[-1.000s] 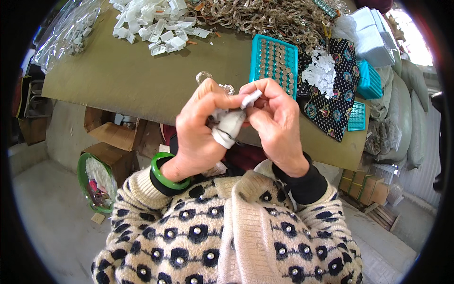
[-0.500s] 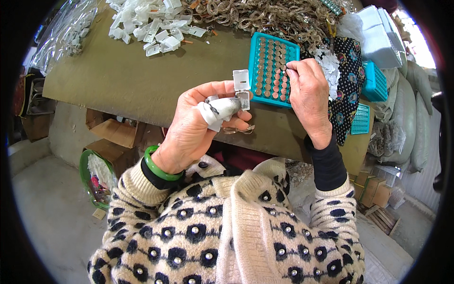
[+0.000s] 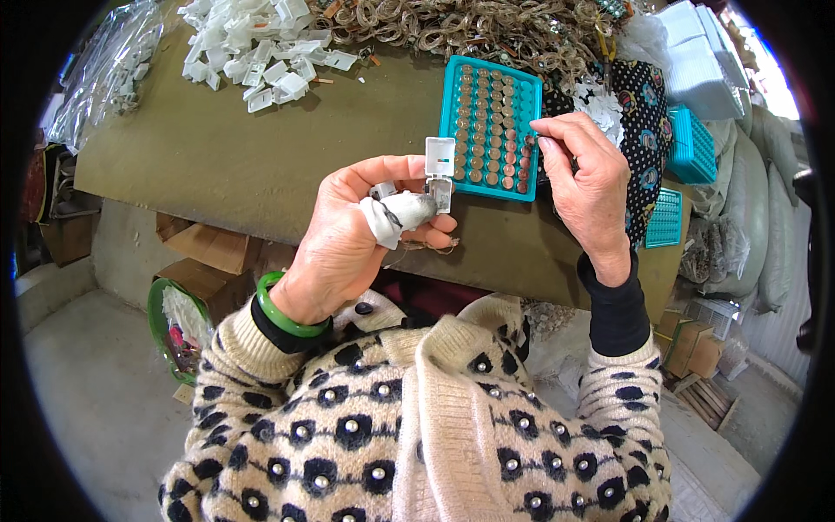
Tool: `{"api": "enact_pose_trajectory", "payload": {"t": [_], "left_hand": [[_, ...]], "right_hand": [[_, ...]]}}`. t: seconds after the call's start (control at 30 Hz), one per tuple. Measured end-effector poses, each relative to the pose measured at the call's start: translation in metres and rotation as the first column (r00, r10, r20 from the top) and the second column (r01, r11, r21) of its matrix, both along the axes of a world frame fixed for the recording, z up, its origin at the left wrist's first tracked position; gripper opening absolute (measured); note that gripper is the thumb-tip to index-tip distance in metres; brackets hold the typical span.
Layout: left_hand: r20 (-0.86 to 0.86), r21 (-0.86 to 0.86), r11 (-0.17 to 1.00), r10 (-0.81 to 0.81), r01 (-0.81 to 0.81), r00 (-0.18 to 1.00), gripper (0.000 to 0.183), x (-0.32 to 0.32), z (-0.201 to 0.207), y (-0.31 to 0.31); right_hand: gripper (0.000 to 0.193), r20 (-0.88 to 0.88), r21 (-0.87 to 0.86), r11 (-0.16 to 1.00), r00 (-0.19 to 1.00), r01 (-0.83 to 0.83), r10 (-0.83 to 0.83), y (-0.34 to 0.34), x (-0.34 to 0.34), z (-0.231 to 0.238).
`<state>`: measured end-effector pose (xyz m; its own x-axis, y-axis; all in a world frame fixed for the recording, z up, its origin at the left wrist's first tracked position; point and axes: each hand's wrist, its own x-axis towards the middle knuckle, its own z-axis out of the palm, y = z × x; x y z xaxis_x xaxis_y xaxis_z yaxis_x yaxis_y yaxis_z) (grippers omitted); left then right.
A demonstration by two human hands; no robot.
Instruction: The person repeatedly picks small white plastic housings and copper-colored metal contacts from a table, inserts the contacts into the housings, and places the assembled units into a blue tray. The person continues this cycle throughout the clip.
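Note:
My left hand (image 3: 339, 222) grips a small white hinged plastic case (image 3: 439, 157), its lid folded up. White wrapping (image 3: 384, 217) covers the left thumb, whose greyish tip presses at the case's lower half. Below the left fingers hangs a thin brownish cord (image 3: 424, 247). At the right edge of a turquoise tray (image 3: 450, 96), my right hand (image 3: 591, 178) has its thumb and forefinger pinched together; whatever lies between the fingertips is too small to make out. Rows of shiny round discs (image 3: 479, 113) sit in the tray, with some bare pockets along its right side.
White plastic cases (image 3: 270, 65) lie heaped at the table's far left, beside a pile of coiled clear cords (image 3: 435, 26). Dark patterned cloth (image 3: 644, 113) lies right of the tray. Turquoise trays (image 3: 693, 143) are stacked farther right. Cartons (image 3: 209, 244) stand below the table's left edge.
My right hand has moved right, from over the discs to the tray's right edge, still pinched. My left hand keeps hold of the case. The view has shifted slightly.

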<state>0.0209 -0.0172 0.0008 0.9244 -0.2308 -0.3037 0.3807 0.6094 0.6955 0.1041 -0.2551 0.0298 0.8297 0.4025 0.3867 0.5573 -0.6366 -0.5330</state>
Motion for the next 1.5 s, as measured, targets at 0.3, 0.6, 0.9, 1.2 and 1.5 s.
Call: {"api": "enact_pose_trajectory", "payload": {"t": [0.3,0.6,0.9,1.2,1.5], "left_hand": [[-0.019,-0.072,0.997,0.027,-0.028,0.999,0.026,0.002,-0.004,0.001],[0.000,-0.094,0.994,0.047,-0.047,0.999,0.028,0.001,-0.003,0.000],[0.031,-0.071,0.997,0.045,-0.043,0.999,0.031,-0.001,-0.001,0.002],[0.037,-0.036,0.998,0.059,-0.057,0.998,0.029,-0.002,0.003,0.003],[0.037,-0.061,0.996,0.070,-0.068,0.997,0.028,-0.004,-0.001,0.003]], "right_hand": [[0.011,-0.093,-0.074,0.992,0.991,-0.106,0.099,-0.006,0.010,0.004],[0.010,-0.095,-0.234,0.950,0.977,-0.206,0.189,-0.006,0.015,0.011],[0.011,-0.255,-0.368,0.888,0.948,-0.276,0.189,-0.001,0.033,0.023],[0.010,-0.369,-0.453,0.856,0.926,-0.251,0.076,0.005,0.039,0.032],[0.009,-0.221,-0.368,0.901,0.963,-0.229,0.155,0.004,0.026,0.022]]}}
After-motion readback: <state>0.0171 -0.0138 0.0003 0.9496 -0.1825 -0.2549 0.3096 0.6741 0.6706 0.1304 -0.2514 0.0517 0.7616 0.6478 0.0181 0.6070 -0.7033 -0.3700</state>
